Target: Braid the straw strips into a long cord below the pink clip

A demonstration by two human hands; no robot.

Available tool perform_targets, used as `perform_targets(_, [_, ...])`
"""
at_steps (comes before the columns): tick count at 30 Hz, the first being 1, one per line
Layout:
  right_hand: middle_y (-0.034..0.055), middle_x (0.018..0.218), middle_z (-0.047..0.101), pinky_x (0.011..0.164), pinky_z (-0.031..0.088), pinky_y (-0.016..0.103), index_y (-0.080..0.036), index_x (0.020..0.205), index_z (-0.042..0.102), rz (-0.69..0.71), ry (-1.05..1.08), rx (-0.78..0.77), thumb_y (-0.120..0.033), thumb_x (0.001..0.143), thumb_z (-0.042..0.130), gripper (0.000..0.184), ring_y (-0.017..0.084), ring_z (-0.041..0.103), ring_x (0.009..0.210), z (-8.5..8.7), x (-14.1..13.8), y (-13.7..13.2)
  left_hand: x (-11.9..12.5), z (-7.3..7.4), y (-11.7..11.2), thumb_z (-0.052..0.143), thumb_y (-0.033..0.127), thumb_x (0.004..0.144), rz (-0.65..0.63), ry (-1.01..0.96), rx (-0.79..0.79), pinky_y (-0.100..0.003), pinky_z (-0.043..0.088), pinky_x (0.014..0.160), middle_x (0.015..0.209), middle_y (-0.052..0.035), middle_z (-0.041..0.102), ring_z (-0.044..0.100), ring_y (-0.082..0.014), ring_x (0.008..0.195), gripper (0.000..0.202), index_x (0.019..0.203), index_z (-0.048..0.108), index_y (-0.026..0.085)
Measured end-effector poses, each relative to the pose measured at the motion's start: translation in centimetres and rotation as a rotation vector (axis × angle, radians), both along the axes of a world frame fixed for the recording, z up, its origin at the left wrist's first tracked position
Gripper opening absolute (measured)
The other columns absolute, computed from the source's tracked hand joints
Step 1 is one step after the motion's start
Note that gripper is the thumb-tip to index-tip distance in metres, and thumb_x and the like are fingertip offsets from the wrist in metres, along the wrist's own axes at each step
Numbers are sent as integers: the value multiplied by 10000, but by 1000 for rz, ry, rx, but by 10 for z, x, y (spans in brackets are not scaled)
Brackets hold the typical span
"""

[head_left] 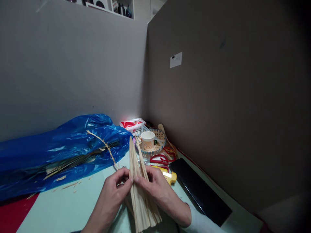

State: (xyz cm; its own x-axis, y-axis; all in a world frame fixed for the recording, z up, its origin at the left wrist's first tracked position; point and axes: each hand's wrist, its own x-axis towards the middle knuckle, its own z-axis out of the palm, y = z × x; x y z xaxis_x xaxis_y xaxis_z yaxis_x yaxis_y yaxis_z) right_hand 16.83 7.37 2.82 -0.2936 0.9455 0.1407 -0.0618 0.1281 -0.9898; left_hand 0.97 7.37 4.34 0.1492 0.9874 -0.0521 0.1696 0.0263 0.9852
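Note:
A fan of pale dried leaf strips (139,207) stands upright in front of me, narrow at the top and spread at the lower end. My left hand (111,191) pinches its left edge between thumb and fingers. From the other side, my right hand (159,189) grips the strips, its thumb pressed on the front and its fingers behind. Both thumbs nearly meet at the middle of the bundle. A thin twisted cord of dried fibre (107,147) runs from the blue plastic down behind my left hand.
At left, blue plastic sheeting (80,132) holds dark dried leaves (73,161). Behind my hands lie red-handled scissors (159,159), a woven basket (162,137) with a paper cup (148,139), and a red-white packet (132,124). A yellow tool (172,178) and black flat object (201,192) lie right. Grey partitions enclose the table.

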Motion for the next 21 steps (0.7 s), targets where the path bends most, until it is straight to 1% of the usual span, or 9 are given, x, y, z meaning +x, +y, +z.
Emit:
perform_targets(4, [49, 841, 687, 695, 459, 270, -118, 964, 724, 8, 31, -21, -375, 825, 647, 302, 195, 606, 781, 2, -1, 0, 4, -2, 0, 736, 360, 663, 9, -21, 11, -252, 444, 637, 635, 29, 563, 525, -178, 648, 223, 641, 583, 200])
perform_targets(8, [26, 789, 643, 676, 431, 254, -112, 894, 708, 14, 79, -34, -380, 803, 665, 287, 169, 562, 736, 6, -1, -2, 5, -7, 1, 749, 343, 659, 20, -61, 26, -247, 442, 636, 647, 25, 580, 537, -179, 664, 224, 643, 576, 201])
perform_targets(13, [3, 752, 564, 643, 394, 235, -121, 826, 646, 34, 143, -63, -418, 797, 689, 301, 135, 492, 692, 13, 2, -3, 1, -15, 3, 764, 326, 672, 97, -120, 17, -208, 367, 547, 583, 77, 488, 441, -125, 574, 264, 620, 534, 207])
perform_targets(15, [4, 756, 558, 648, 394, 235, -129, 817, 625, 42, 196, -95, -436, 795, 699, 317, 135, 494, 696, 10, 3, -2, 1, -13, 0, 758, 326, 697, 93, -150, -4, -203, 362, 534, 587, 69, 512, 456, -123, 573, 252, 632, 552, 197])
perform_targets(17, [14, 767, 573, 660, 400, 240, -132, 828, 618, 77, 264, -145, -445, 812, 691, 322, 137, 510, 702, 5, 4, -1, 2, -6, -4, 724, 314, 753, 72, -186, -31, -207, 407, 571, 623, 46, 568, 515, -133, 610, 199, 679, 589, 187])
perform_targets(19, [21, 754, 581, 654, 396, 237, -128, 831, 615, 110, 335, -194, -441, 838, 674, 319, 127, 510, 680, 0, 4, 1, 4, 1, -7, 672, 254, 813, 85, -344, -121, -244, 478, 654, 681, 13, 620, 577, -151, 658, 114, 752, 615, 175])
perform_targets(20, [19, 731, 576, 636, 386, 230, -125, 818, 611, 110, 368, -210, -433, 847, 669, 315, 117, 500, 656, -1, 5, 2, 4, 5, -7, 637, 195, 835, 116, -458, -181, -274, 506, 682, 706, -8, 636, 600, -160, 671, 56, 790, 620, 167])
perform_targets(21, [13, 700, 563, 614, 373, 222, -124, 798, 601, 103, 408, -224, -421, 855, 665, 309, 106, 482, 625, -2, 6, 4, 2, 8, -6, 592, 131, 851, 156, -569, -235, -297, 526, 681, 712, -24, 638, 612, -163, 662, 53, 812, 614, 159])
